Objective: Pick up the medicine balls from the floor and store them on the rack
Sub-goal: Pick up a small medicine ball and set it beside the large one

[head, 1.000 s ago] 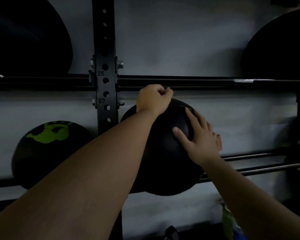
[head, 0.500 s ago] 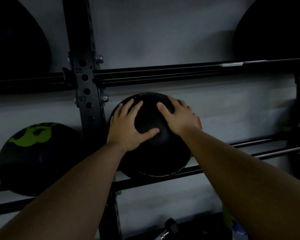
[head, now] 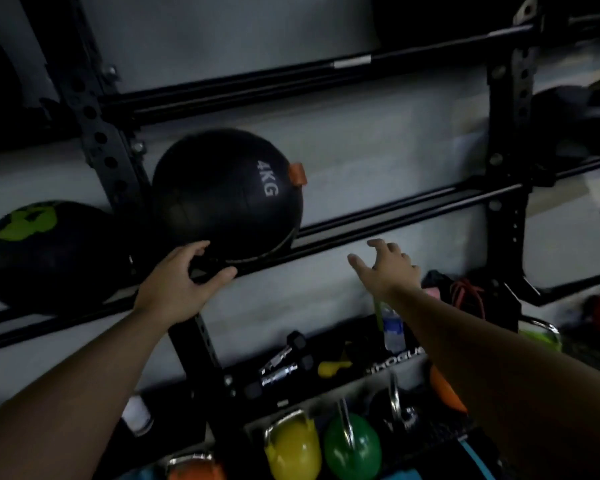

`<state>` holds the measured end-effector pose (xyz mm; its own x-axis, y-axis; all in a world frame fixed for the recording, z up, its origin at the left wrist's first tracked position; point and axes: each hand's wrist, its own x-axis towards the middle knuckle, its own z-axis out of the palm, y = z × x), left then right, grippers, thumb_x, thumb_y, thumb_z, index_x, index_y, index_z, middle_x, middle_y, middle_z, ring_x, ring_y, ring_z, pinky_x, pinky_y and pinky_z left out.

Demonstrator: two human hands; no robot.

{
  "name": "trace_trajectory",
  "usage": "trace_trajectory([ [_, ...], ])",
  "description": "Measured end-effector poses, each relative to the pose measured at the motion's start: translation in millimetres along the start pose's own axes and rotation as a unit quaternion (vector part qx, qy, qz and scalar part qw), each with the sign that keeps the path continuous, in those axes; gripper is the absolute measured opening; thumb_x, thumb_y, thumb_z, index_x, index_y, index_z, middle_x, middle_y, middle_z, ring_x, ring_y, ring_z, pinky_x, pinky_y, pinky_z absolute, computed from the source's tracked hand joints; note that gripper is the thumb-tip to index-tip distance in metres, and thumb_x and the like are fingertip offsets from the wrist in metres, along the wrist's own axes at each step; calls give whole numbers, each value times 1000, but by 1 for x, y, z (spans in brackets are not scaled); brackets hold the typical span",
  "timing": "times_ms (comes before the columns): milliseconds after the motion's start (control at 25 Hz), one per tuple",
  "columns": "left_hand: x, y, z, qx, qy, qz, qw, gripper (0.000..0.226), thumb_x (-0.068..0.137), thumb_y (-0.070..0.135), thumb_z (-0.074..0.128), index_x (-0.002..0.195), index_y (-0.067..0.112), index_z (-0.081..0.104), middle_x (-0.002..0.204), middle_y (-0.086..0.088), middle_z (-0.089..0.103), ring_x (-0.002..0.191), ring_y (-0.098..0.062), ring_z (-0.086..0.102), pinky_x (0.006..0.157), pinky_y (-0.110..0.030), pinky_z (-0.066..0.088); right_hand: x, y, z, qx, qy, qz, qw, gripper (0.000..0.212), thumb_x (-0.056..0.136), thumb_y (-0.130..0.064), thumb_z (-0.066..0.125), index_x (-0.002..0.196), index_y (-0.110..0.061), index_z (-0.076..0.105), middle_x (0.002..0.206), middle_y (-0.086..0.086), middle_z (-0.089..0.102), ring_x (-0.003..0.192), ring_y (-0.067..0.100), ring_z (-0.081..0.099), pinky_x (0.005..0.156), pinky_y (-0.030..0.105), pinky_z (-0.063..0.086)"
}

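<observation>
Rack [head: 388, 223]: black steel, perforated uprights, paired horizontal rails against a pale wall. Dim light, some blur.

Green-marked ball [head: 49, 251] sits on the same rails, left of the near upright [head: 108, 161].

4KG ball [head: 227, 194]: black, white lettering, orange tab on its upper right. Rests on the middle rails just right of the upright, appearing to touch it. This one looks stored.

Left hand [head: 179, 289]: below the ball's lower left edge. Fingers [head: 196, 249] spread and loosely curled, tips at or just under the ball's underside; thumb [head: 222, 273] out along the front rail. Clamped on nothing. Whether the fingertips press the ball or only graze it cannot be told.

Right hand [head: 387, 268]: well right of the ball, in front of the rail, fingers apart and extended, empty, touching nothing that shows.

Lower shelf: small dumbbells [head: 281, 365], water bottle [head: 394, 327]. Kettlebells at the bottom, yellow [head: 293, 452] and green [head: 352, 448].

Judgement: step in hand is the release. To do it well, confirm the ball sits down between both rails and does not roll forward before the left hand leaves; draw that hand down and away without dragging the ball off the front rail. Then back to the floor for any that remain; none shows here.
</observation>
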<state>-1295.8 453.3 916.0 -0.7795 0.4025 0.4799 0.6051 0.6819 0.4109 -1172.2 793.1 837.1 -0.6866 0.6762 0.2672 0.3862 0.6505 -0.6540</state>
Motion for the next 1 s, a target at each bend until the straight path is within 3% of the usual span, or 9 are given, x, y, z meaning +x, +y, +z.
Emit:
trace_trajectory([
  [160, -54, 39, 28, 49, -60, -25, 997, 96, 60, 102, 52, 132, 40, 64, 124, 17, 69, 114, -15, 68, 100, -40, 56, -43, 35, -1, 2, -69, -13, 998, 68, 96, -74, 48, 143, -26, 57, 137, 9, 67, 121, 33, 66, 102, 47, 52],
  [240, -78, 53, 42, 76, -96, -25, 992, 82, 68, 95, 59, 127, 40, 65, 118, 18, 69, 109, -14, 68, 97, -38, 56, -62, 46, -6, 7, -84, -22, 996, 64, 96, -74, 47, 134, -25, 62, 117, 4, 73, 103, 26, 71, 90, 41, 56],
  [320, -102, 62, 51, 94, -129, -22, 987, 73, 77, 88, 66, 129, 37, 66, 120, 16, 69, 109, -14, 68, 95, -35, 55, -82, 58, -12, 10, -90, -22, 996, 62, 97, -72, 48, 134, -25, 62, 119, 4, 76, 105, 29, 72, 87, 39, 55],
  [480, -149, 69, 57, 105, -157, 8, 982, 76, 80, 87, 64, 133, 33, 64, 125, 14, 68, 118, -17, 67, 91, -33, 49, -138, 73, -25, -5, -99, -11, 995, 62, 100, -70, 50, 141, -23, 59, 132, 9, 74, 117, 32, 70, 85, 39, 53],
  [680, -215, 56, 34, 143, -171, 55, 973, 74, 82, 86, 65, 133, 32, 66, 131, 7, 72, 125, -23, 66, 99, -38, 53, -229, 80, -29, -66, -92, 21, 993, 61, 98, -68, 55, 136, -21, 63, 128, 13, 73, 116, 36, 69, 80, 36, 46],
  [800, -273, 18, 12, 117, -199, 38, 972, 76, 79, 87, 67, 131, 32, 68, 132, 3, 75, 125, -27, 68, 99, -39, 54, -297, 74, -15, -99, -110, 52, 988, 62, 95, -70, 56, 136, -25, 63, 131, 10, 72, 118, 36, 68, 87, 38, 52],
  [920, -338, -31, 3, 101, -266, 22, 958, 86, 73, 92, 66, 135, 31, 67, 134, 0, 74, 126, -29, 68, 100, -40, 54, -364, 62, 22, -170, -170, 72, 968, 63, 79, -83, 49, 111, -30, 64, 130, 16, 71, 121, 40, 67, 99, 49, 56],
  [1000, -379, -58, 4, 93, -291, 12, 952, 87, 74, 91, 67, 136, 30, 66, 134, -2, 75, 126, -30, 68, 99, -39, 53, -409, 55, 45, -175, -213, 72, 958, 51, 84, -78, 54, 96, -29, 60, 116, 13, 74, 109, 37, 71, 94, 49, 59],
])
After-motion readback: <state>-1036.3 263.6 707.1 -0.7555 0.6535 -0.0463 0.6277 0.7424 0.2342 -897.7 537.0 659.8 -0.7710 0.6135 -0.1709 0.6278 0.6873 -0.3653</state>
